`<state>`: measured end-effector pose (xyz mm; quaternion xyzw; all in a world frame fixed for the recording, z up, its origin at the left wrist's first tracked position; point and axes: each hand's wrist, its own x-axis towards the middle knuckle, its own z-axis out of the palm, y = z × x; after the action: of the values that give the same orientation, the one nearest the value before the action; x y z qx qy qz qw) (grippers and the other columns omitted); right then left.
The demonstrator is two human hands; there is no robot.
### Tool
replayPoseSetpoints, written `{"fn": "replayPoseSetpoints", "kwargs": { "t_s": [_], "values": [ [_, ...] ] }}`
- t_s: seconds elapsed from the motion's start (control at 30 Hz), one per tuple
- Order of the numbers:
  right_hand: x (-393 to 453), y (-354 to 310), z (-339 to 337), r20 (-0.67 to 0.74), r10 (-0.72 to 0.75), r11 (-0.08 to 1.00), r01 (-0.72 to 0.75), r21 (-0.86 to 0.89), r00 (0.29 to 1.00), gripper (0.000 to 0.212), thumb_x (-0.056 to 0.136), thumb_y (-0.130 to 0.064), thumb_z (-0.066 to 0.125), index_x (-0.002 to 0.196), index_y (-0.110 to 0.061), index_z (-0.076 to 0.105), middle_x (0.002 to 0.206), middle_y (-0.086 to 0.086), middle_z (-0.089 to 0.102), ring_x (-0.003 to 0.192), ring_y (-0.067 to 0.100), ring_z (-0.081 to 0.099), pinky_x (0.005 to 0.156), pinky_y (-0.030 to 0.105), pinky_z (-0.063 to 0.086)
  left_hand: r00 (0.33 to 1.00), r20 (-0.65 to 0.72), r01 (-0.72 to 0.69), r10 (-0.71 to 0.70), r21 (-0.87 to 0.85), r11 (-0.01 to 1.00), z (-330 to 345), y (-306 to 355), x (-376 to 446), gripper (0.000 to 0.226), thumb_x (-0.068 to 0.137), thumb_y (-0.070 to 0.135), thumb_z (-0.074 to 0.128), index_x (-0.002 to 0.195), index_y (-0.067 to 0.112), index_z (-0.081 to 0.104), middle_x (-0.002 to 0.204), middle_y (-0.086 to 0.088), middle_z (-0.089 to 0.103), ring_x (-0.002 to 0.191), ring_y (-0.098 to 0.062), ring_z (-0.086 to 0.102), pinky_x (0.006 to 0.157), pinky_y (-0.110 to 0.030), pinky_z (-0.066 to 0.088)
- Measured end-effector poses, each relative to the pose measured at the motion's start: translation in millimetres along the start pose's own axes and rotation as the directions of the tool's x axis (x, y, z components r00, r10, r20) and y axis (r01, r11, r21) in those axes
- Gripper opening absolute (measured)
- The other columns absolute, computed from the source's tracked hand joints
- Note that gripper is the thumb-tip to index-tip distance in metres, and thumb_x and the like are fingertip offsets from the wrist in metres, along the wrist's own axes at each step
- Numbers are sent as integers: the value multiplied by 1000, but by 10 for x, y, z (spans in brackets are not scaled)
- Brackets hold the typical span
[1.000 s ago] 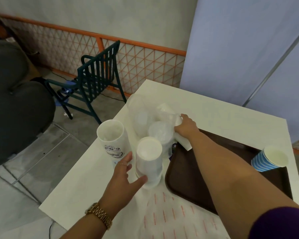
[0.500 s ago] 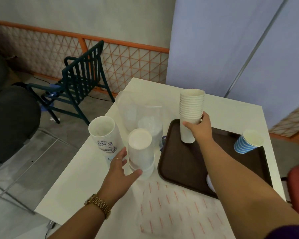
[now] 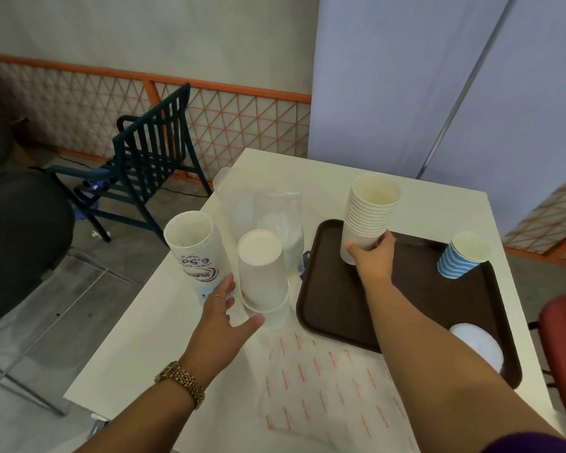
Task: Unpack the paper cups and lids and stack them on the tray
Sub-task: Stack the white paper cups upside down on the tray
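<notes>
A: Table, white, is seen bearing a brown tray. What is gripped there?

B: A stack of cups is clasped upright on the tray by the right hand. An upturned cup is touched by the spread left hand.

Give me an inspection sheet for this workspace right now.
Surface: white table, brown tray on it.
Job's things: white cup stack and striped cup on tray; lid at near corner; wrapped cups, upturned cups beside tray.
Clutter: plastic bags, printed wrapper.
Hands: right hand grips the stack; left hand open by upturned cups.
Cables: one on floor.
Surroundings: green chair, screen.
</notes>
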<state>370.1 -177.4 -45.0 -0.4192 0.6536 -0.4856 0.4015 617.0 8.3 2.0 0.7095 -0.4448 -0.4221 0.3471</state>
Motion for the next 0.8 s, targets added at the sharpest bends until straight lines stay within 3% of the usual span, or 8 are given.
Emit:
{"fn": "replayPoseSetpoints", "kwargs": {
  "t_s": [0.23,0.37,0.43,0.53,0.6,0.67,0.8],
  "values": [
    [189,57,78,27,27,994,-24,-103,999,85,73,-17,82,144,-13,35,137,6,50,127,26,48,105,42,43,1000,-22,-1,1,7,1000,13,-103,49,95,79,30,79,153,32,18,157,9,26,140,-15,35,113,-38,35],
    [142,121,48,51,141,978,-132,-159,989,99,72,-19,84,152,-11,26,149,9,39,136,29,40,109,43,38,1000,-20,13,-13,27,1000,8,-76,65,95,79,32,78,152,33,17,158,8,25,140,-17,35,112,-39,35],
    [51,98,29,40,241,935,-221,-278,970,103,75,-23,83,154,-10,18,155,13,30,140,34,34,112,47,34,1000,-17,19,-19,37,999,-11,-16,72,95,79,32,78,152,33,17,158,7,24,141,-19,34,112,-42,34],
    [-220,-32,31,42,311,827,-249,-504,949,92,81,-36,76,151,-7,24,152,17,35,138,37,36,112,46,34,1000,-7,25,-25,52,998,-67,84,71,93,80,30,78,152,31,18,159,5,23,141,-20,34,113,-42,34],
    [-456,-131,46,100,335,780,-216,-587,937,83,83,-42,72,147,-8,32,146,16,42,134,37,40,110,45,37,1000,4,30,-30,67,997,-106,136,55,92,81,30,77,152,29,19,159,3,24,141,-21,35,114,-42,34],
    [-673,-301,52,218,296,802,-118,-585,930,73,86,-41,69,146,-11,39,145,14,45,131,33,44,107,42,41,999,17,35,-37,87,996,-146,187,29,92,82,31,77,153,27,19,158,1,24,141,-22,34,114,-43,34],
    [-983,-1020,70,389,4,855,199,-479,921,50,93,-35,63,137,-14,51,139,5,54,123,21,53,99,32,44,999,38,17,-22,127,992,-227,255,34,90,82,35,77,152,26,21,159,1,24,143,-22,31,114,-45,34]
  ]
}}
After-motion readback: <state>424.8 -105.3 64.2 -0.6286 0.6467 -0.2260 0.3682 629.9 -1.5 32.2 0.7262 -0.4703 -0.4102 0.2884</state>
